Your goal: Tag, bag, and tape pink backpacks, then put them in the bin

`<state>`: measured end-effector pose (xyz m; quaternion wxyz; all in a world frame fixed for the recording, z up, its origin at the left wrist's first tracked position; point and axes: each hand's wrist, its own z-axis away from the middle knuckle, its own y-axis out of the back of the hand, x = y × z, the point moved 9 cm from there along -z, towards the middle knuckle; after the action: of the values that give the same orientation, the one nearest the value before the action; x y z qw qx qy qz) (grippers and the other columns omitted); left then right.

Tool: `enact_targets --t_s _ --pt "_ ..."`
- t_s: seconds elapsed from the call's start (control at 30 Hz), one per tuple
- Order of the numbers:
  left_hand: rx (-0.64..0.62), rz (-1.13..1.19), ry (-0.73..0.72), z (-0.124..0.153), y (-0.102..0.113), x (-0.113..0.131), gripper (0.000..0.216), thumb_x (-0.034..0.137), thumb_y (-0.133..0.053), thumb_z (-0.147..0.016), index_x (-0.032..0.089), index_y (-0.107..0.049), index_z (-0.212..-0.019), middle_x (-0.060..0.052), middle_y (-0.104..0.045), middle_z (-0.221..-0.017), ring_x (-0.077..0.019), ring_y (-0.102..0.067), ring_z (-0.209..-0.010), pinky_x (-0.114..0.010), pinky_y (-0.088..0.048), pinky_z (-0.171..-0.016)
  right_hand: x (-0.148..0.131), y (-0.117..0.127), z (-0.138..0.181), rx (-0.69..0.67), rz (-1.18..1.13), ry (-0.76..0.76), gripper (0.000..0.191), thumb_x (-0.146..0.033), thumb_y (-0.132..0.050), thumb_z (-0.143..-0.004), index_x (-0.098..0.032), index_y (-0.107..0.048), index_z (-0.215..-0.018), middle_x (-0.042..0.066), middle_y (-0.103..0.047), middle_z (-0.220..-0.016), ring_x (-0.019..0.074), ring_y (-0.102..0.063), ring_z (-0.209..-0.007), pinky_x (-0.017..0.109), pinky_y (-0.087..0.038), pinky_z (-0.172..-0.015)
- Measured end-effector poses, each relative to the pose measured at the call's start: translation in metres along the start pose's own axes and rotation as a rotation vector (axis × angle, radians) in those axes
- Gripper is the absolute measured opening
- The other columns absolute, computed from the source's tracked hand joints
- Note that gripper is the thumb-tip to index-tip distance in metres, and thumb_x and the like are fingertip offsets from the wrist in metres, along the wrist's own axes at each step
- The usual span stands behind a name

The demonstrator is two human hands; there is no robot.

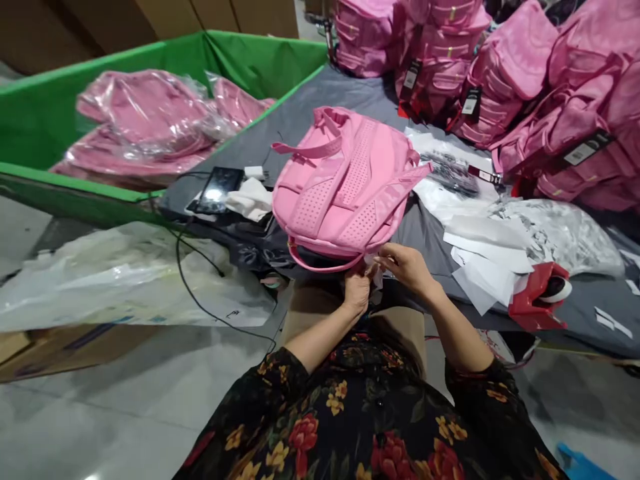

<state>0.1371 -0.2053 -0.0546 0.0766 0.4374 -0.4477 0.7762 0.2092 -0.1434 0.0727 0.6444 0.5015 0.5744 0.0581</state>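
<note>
A pink backpack point(345, 183) lies back side up on the grey table point(320, 107), its bottom edge hanging over the near side. My left hand point(357, 292) is curled closed just under that bottom edge. My right hand point(407, 265) pinches a small pale scrap point(374, 264), perhaps paper or plastic, at the same edge. The two hands almost touch; what the left one grips is hidden.
A green bin point(45, 113) at the left holds bagged pink backpacks point(145, 123). More pink backpacks point(500, 73) are piled at the back right. A phone point(218, 190), white paper sheets point(487, 257), a red tape dispenser point(540, 297) and plastic bags point(115, 277) lie around.
</note>
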Motion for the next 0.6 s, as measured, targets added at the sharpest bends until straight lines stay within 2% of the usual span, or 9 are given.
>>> enact_targets --t_s 0.23,0.37,0.6 --pt "-0.052 0.048 0.014 -0.001 -0.006 0.001 0.053 0.052 -0.096 -0.054 0.019 -0.079 -0.092 -0.006 -0.078 -0.085 -0.0208 -0.071 -0.08 -0.033 -0.057 -0.079 0.023 -0.01 -0.005 0.024 0.225 -0.03 0.014 -0.03 -0.059 -0.094 -0.025 -0.066 -0.083 0.002 -0.069 -0.075 0.0176 -0.06 -0.072 0.026 -0.034 -0.065" --pt "-0.055 0.047 0.048 0.0 -0.005 -0.001 0.054 0.052 -0.097 -0.054 0.019 -0.078 -0.092 -0.006 -0.078 -0.085 -0.02 -0.072 -0.075 -0.033 -0.057 -0.075 0.025 -0.003 -0.001 0.062 0.308 -0.064 0.015 -0.032 -0.058 -0.095 -0.025 -0.064 -0.083 0.004 -0.07 -0.081 0.0181 -0.06 -0.073 0.027 -0.032 -0.063" --pt "-0.05 0.037 0.098 0.0 -0.005 -0.004 0.056 0.057 -0.096 -0.051 0.017 -0.077 -0.085 -0.005 -0.076 -0.073 -0.0189 -0.071 -0.064 -0.03 -0.055 -0.067 0.02 0.009 0.003 0.073 0.308 -0.074 0.021 -0.039 -0.053 -0.099 -0.025 -0.063 -0.087 0.002 -0.066 -0.075 0.0169 -0.055 -0.066 0.027 -0.031 -0.062"
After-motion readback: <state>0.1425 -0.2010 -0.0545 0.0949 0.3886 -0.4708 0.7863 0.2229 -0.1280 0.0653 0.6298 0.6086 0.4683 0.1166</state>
